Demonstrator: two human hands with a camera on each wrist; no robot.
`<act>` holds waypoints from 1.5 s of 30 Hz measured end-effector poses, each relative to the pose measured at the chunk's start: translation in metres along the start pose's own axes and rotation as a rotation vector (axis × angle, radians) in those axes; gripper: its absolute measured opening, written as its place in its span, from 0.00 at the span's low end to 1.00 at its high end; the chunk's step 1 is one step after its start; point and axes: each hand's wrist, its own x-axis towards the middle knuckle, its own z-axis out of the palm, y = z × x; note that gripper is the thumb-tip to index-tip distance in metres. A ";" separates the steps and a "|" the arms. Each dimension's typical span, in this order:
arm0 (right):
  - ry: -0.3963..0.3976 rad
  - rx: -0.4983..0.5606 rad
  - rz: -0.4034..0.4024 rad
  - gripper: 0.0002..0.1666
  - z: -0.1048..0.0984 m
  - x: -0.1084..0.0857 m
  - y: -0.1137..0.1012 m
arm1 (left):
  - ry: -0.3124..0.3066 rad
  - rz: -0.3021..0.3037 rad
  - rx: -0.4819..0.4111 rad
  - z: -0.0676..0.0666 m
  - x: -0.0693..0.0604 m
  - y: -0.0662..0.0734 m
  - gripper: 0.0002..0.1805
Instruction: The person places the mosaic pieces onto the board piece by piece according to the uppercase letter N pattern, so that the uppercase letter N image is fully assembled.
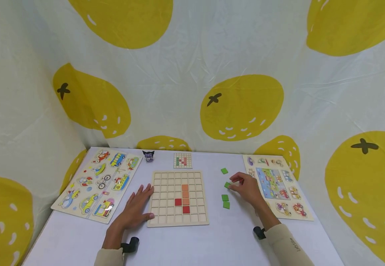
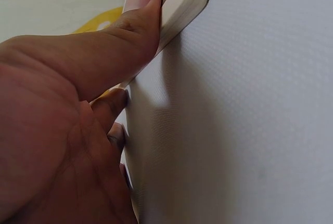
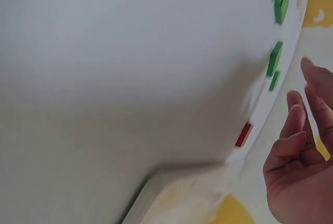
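A wooden grid board (image 1: 165, 191) lies at the middle of the table, with a column of three orange tiles (image 1: 185, 194), a red tile (image 1: 178, 202) to its left and another red tile (image 1: 186, 209) below. Along the board's left edge rests my left hand (image 1: 135, 210), fingers spread; its thumb (image 2: 138, 21) touches the front corner. Several green tiles (image 1: 224, 197) lie right of the board. Over one green tile (image 1: 227, 185) hovers my right hand (image 1: 247, 189), loosely bent, nothing visible between its fingers. In the right wrist view, one more red tile (image 3: 243, 134) lies past the green ones.
Behind the board lies a small pattern card (image 1: 182, 160), with a dark figurine (image 1: 148, 156) to its left. A vehicle puzzle board (image 1: 96, 184) occupies the left side, and another picture puzzle (image 1: 275, 184) the right. A lemon-print cloth (image 1: 185, 107) hangs behind the table.
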 end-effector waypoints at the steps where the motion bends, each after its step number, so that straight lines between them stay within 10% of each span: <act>1: 0.006 -0.006 0.008 0.18 -0.003 0.001 0.004 | 0.002 0.002 -0.001 0.000 0.000 0.000 0.58; 19: -0.017 -0.105 0.103 0.19 -0.021 0.012 0.041 | -0.006 -0.003 0.003 0.002 0.002 -0.002 0.58; 45: 0.096 -0.102 0.014 0.09 0.000 0.001 -0.002 | 0.008 0.000 0.010 0.000 0.001 0.003 0.57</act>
